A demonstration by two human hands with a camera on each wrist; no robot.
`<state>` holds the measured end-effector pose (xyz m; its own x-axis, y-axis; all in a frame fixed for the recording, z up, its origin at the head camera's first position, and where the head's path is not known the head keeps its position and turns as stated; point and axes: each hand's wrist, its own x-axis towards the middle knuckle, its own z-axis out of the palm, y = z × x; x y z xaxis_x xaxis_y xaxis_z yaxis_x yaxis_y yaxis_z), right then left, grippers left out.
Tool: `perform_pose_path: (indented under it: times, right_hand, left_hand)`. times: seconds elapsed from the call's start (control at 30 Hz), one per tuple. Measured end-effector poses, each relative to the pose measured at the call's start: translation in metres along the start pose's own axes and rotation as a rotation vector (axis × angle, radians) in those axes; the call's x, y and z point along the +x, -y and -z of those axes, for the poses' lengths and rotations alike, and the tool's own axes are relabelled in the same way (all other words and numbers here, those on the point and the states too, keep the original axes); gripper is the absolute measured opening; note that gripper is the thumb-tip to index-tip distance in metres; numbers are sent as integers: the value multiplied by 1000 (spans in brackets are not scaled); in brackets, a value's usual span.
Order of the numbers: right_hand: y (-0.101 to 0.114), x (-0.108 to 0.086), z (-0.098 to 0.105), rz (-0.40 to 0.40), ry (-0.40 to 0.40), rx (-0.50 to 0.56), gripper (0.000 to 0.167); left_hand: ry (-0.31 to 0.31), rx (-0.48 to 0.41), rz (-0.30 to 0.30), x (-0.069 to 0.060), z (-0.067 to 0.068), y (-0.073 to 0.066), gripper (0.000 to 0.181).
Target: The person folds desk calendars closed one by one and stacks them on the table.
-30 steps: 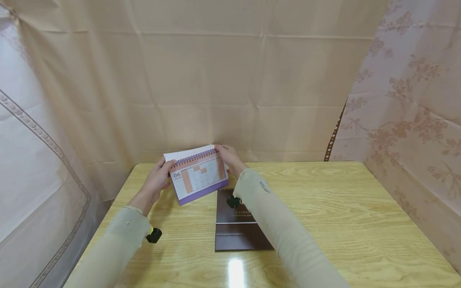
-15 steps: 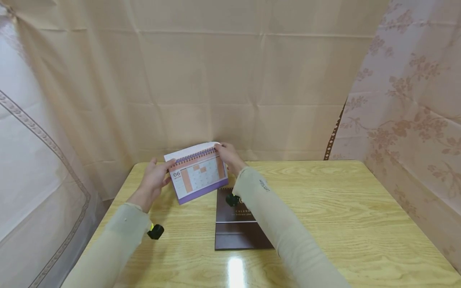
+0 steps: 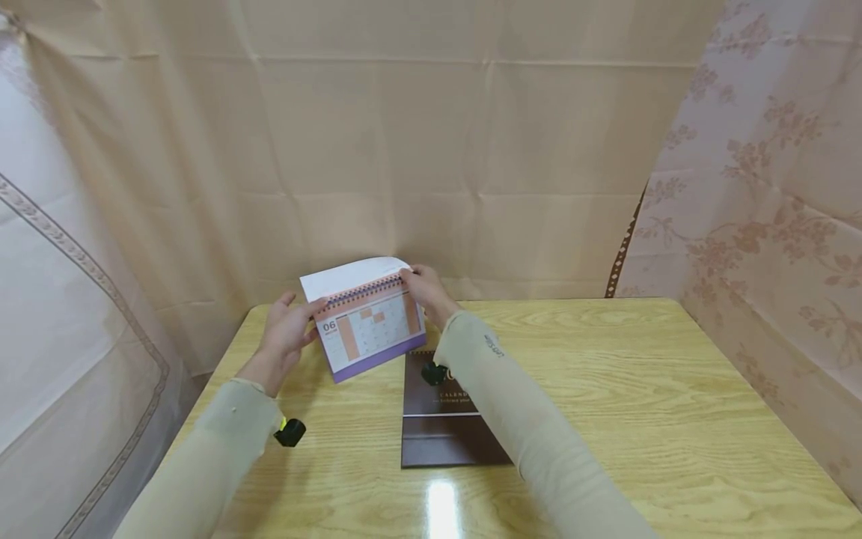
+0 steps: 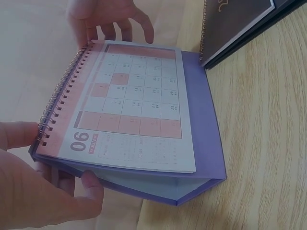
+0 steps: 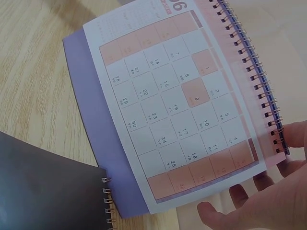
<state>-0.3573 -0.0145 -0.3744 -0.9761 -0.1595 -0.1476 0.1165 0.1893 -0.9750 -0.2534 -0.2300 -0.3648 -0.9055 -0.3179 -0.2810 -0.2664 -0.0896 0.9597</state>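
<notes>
Altogether 2 hands (image 3: 286,331) (image 3: 431,296), 2 calendars (image 3: 372,329) (image 3: 438,408)

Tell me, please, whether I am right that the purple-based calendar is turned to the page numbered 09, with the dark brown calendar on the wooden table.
Not quite: the page is numbered 06, not 09, as the head view shows. The purple-based calendar is turned to it, and the dark brown calendar is on the wooden table.

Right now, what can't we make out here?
Head: brown desk calendar, upper right hidden by right sleeve.
Head: June page, date numerals too small.
Left wrist: brown desk calendar, partly cut off by top edge.
Right wrist: printed "06", partly cut off by top edge.
</notes>
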Motion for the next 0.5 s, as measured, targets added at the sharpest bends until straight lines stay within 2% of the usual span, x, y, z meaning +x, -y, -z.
perform_pose_path:
  times: [0.1,0.33,0.5]
  right_hand:
    - [0,-1,0,3,0,1,37]
    - [-1,-2,2,-10,1,-1,34]
    - [-2,-3,2,-26,-1,0,32]
  left_hand:
    - [0,9,-7,1,0,0,87]
    - [7,9,-39,2,0,0,59]
    - [-9,-11,-41,0,-1,0,62]
